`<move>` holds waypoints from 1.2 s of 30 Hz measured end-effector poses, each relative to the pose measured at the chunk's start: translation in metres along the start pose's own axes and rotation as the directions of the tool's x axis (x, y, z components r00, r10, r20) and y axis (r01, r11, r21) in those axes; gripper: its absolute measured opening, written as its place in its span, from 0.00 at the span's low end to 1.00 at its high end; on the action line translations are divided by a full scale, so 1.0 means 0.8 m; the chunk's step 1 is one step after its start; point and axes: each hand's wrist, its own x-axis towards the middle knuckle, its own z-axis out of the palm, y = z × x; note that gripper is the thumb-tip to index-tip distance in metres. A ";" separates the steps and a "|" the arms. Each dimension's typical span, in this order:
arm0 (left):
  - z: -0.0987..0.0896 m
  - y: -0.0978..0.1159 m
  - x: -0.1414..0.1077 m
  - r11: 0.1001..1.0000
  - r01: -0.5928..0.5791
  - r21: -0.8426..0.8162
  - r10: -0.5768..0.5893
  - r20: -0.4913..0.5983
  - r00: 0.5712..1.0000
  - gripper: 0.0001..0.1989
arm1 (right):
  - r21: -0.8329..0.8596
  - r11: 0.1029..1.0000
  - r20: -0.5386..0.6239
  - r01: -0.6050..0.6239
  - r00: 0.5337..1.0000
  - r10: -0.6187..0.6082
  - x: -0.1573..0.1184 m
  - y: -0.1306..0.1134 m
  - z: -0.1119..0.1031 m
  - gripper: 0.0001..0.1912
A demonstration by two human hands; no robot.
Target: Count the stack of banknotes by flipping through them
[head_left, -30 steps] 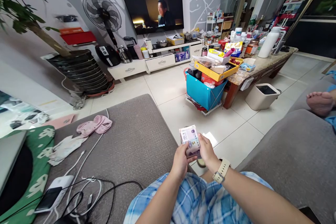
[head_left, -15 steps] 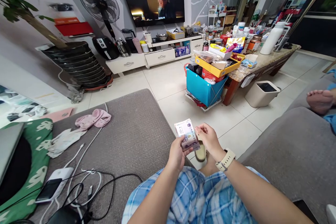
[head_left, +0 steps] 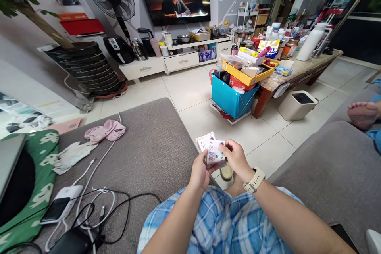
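Note:
My left hand (head_left: 200, 171) grips a stack of banknotes (head_left: 203, 141) from its near left side, thumb on top and fingers beneath. The thumb and fingers of my right hand (head_left: 238, 158) pinch the right edge of one banknote (head_left: 215, 152), pale purple with a "5" printed on it. This note lies over the stack and is shifted to the right, so the notes below show at the upper left. Both hands are above my knees, close together. A cream-coloured watch (head_left: 254, 180) is on my right wrist.
A grey sofa (head_left: 149, 147) extends left, with cables, a white power bank (head_left: 62, 204) and a pink cloth (head_left: 104, 131) on it. Ahead stand a blue bin (head_left: 230, 97), a crowded table (head_left: 272, 83) and a beige trash can (head_left: 297, 107). Another person's foot (head_left: 361, 115) rests at right.
My right hand has drawn a banknote sideways over the stack, and its fingers now pinch that note's edge. My left hand keeps its grip on the stack. The television picture has changed.

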 end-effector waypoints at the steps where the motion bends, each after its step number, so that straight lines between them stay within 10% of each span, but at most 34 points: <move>1: 0.000 0.001 0.000 1.000 0.006 -0.014 -0.006 -0.009 1.000 0.10 | 0.027 1.000 0.012 0.004 1.000 -0.005 -0.001 -0.002 0.001 0.17; 36: -0.006 -0.011 0.015 0.999 -0.038 -0.039 0.041 0.077 0.996 0.10 | 0.170 0.983 0.046 -0.076 0.997 0.069 -0.001 -0.007 0.002 0.22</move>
